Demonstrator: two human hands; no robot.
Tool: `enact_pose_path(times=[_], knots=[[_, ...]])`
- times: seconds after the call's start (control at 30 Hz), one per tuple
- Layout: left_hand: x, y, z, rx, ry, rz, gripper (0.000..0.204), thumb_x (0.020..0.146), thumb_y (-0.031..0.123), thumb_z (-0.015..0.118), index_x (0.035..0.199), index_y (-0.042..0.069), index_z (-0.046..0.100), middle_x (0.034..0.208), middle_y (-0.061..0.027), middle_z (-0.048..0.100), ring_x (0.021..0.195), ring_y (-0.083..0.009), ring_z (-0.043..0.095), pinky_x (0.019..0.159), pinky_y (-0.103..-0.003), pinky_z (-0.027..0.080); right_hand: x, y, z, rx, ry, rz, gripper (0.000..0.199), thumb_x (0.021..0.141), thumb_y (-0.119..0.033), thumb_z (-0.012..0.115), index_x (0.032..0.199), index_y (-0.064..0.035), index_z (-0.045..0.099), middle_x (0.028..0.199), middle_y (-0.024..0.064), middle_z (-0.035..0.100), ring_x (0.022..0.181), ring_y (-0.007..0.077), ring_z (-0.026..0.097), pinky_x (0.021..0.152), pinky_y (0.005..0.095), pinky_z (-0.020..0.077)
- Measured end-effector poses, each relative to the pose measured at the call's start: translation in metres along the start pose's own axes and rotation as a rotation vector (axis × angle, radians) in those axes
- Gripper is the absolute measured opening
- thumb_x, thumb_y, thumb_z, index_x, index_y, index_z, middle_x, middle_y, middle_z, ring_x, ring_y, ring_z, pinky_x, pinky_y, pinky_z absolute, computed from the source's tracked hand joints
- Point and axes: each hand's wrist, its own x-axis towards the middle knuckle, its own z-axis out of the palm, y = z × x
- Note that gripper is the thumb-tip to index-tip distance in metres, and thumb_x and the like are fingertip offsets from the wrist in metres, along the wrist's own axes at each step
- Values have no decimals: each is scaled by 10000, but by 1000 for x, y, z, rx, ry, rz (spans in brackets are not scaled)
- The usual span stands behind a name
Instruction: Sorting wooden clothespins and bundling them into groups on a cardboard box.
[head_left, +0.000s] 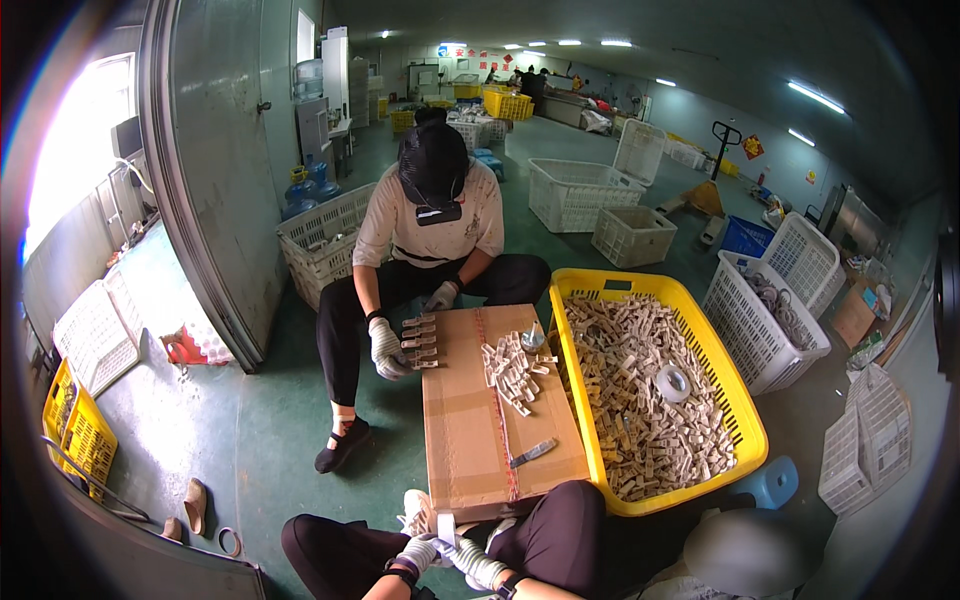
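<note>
Low at the front, my left hand and my right hand, both in striped gloves, meet over my lap. Their fingers close on a small white flat piece that sticks up between them; its exact kind is unclear. Just beyond is a cardboard box. A loose pile of beige clothespins lies on its top, beside a small clear-and-metal object. Nearer me on the box is a dark flat blade-like strip. Several clothespins stand in a row along the box's far left edge.
A co-worker in gloves sits across the box, one hand by the row. At right, a yellow crate holds many clothespins and a tape roll. A blue stool stands near it. White crates are farther right.
</note>
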Motion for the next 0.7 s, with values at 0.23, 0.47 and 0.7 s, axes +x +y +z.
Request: enact_pose_path(times=[0.23,0.47,0.7], knots=[[20,-78,115,1770,652,182,314,943,87,438,1212,-4,572,1147,-96,646,1067,-232,600,939,-304,458,-1,10,-23,6,132,-51,276,947,-242,591,1168,-83,638,1007,-10,664,898,105,589,808,265,464],[27,-85,140,1685,776,129,320,909,104,519,1195,-25,578,1094,-110,664,994,-235,632,885,-310,496,0,10,-24,23,128,-27,294,962,-249,571,1192,-72,620,1024,-3,657,906,102,593,826,255,465],[19,-73,97,1676,671,228,316,935,131,476,1203,2,580,1115,-94,659,1031,-217,616,932,-295,468,-7,-4,-18,11,84,-20,305,959,-256,576,1196,-69,616,1024,-5,657,903,100,592,822,254,464]])
